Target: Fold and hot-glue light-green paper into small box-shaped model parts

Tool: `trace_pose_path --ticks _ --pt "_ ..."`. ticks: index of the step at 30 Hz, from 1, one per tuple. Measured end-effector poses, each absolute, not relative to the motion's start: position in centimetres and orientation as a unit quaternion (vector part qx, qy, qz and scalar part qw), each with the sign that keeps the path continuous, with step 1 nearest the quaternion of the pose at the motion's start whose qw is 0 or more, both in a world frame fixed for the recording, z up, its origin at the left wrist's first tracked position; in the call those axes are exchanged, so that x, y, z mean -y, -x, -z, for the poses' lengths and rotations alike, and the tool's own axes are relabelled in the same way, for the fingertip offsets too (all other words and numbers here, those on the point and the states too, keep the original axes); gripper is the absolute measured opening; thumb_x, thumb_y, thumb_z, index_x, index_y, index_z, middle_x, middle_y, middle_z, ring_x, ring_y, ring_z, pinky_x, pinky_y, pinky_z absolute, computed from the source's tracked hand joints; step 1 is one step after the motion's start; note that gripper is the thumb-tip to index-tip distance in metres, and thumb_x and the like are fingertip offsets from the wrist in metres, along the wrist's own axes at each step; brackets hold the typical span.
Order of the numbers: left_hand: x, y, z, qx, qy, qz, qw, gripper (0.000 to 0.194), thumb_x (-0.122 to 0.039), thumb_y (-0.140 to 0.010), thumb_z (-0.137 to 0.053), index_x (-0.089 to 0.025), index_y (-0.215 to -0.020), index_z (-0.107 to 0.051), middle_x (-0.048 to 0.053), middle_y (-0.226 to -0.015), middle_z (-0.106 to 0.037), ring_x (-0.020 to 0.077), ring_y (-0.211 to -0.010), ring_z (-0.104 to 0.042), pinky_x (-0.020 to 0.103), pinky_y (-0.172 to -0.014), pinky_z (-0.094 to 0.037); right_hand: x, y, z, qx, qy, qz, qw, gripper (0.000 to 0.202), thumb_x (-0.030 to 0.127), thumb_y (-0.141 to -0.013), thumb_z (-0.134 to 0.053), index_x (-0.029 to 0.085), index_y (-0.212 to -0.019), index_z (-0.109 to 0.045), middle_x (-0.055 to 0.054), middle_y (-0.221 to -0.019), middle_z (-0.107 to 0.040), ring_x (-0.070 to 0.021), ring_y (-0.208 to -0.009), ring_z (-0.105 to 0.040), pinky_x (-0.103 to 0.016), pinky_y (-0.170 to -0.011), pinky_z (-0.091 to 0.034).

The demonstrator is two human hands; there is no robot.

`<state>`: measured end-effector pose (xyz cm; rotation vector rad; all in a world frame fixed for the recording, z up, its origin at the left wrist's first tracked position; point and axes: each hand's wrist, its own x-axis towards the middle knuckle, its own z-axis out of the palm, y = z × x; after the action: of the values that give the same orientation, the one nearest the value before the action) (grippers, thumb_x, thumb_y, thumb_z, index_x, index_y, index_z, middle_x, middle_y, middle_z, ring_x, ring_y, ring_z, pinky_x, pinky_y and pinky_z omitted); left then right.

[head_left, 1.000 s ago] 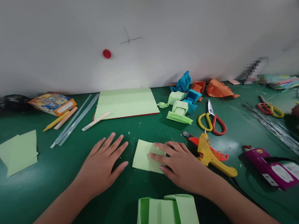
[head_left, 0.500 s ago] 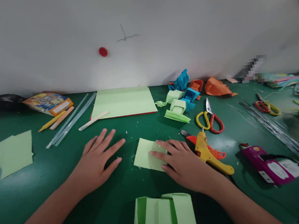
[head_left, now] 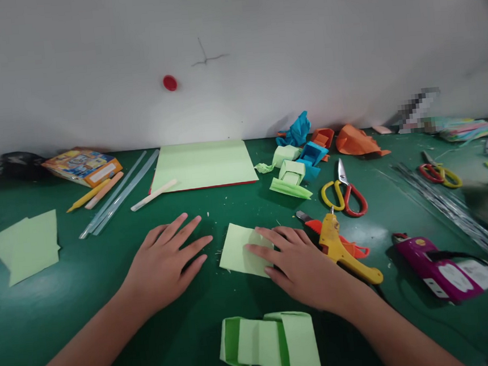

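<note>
The right hand (head_left: 296, 266) lies palm down with its fingers a little apart, the fingertips resting on a small, flat, pale green paper piece (head_left: 238, 250); it presses rather than grips, with nothing pinched in it. The paper's right part runs under those fingers, while its left part lies bare in the gap between the two hands. The left hand (head_left: 165, 264) is spread wide and holds nothing, its fingertips just beside the paper but apart from it; whether its palm touches the glossy dark green tabletop (head_left: 190, 347) I cannot tell.

As for how far things stand, the piece under the right hand looks flat, with no raised sides. Nearer the body than both hands sits a larger pale green paper form with folded, boxy compartments (head_left: 264, 340), already shaped. Beyond the right hand's fingertips, a small pale green folded paper box (head_left: 292, 171) and a bright blue folded paper box (head_left: 313, 153) look made up too. Unfolded stock remains: a wide pale green paper sheet (head_left: 202, 165) beyond the left fingertips, and loose pale green paper pieces (head_left: 34, 247) well out to the left hand's outer side. A yellow plastic glue gun (head_left: 332, 239) lies just beside the right hand, not held
</note>
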<state>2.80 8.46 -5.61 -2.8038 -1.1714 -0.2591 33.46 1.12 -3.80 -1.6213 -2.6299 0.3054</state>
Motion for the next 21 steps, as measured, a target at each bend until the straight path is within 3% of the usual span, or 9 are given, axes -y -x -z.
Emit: trace_pose_path --ticks 5,9,13,21 --pt "-8.8 -3.3 5.7 0.394 0.912 0.112 0.034 0.033 -0.040 -0.103 -0.048 -0.036 -0.123 -0.074 0.004 -0.147 -0.061 0.0339 -0.136 -0.054 0.052 -0.104 -0.044 -1.2 -33.4 4.0 0.847 0.522 -0.095 0.023 0.052 0.028 -0.101 -0.046 0.037 -0.152 -0.046 -0.005 -0.161 -0.042 -0.0365 -0.133 -0.046 -0.060 -0.104 -0.044" --pt "-8.9 -5.3 5.1 0.385 0.916 0.102 0.039 0.029 -0.035 -0.103 -0.051 -0.027 -0.107 -0.079 0.006 -0.111 -0.075 0.0271 -0.100 -0.067 0.044 -0.088 -0.046 -1.2 -33.4 4.1 0.848 0.521 -0.096 0.031 0.051 0.029 -0.102 -0.044 0.036 -0.153 -0.046 -0.006 -0.160 -0.044 -0.0362 -0.134 -0.045 -0.060 -0.106 -0.042" --pt "-8.9 -7.3 4.1 0.367 0.928 0.047 0.044 0.031 -0.025 -0.103 -0.048 -0.021 -0.094 -0.076 0.007 -0.096 -0.071 0.0242 -0.084 -0.064 0.041 -0.076 -0.045 -1.1 -33.5 4.0 0.845 0.524 -0.099 0.037 0.050 0.029 -0.102 -0.046 0.037 -0.152 -0.047 -0.006 -0.160 -0.044 -0.0351 -0.135 -0.045 -0.059 -0.107 -0.042" --pt "-7.7 -8.4 2.9 0.371 0.920 -0.073 0.107 0.027 -0.003 -0.094 -0.045 -0.016 -0.088 -0.069 0.010 -0.093 -0.065 0.0230 -0.075 -0.063 0.035 -0.061 -0.045 -1.1 -33.5 3.7 0.848 0.520 -0.099 0.027 0.052 0.028 -0.102 -0.048 0.036 -0.153 -0.046 -0.006 -0.161 -0.043 -0.0351 -0.134 -0.045 -0.057 -0.105 -0.043"
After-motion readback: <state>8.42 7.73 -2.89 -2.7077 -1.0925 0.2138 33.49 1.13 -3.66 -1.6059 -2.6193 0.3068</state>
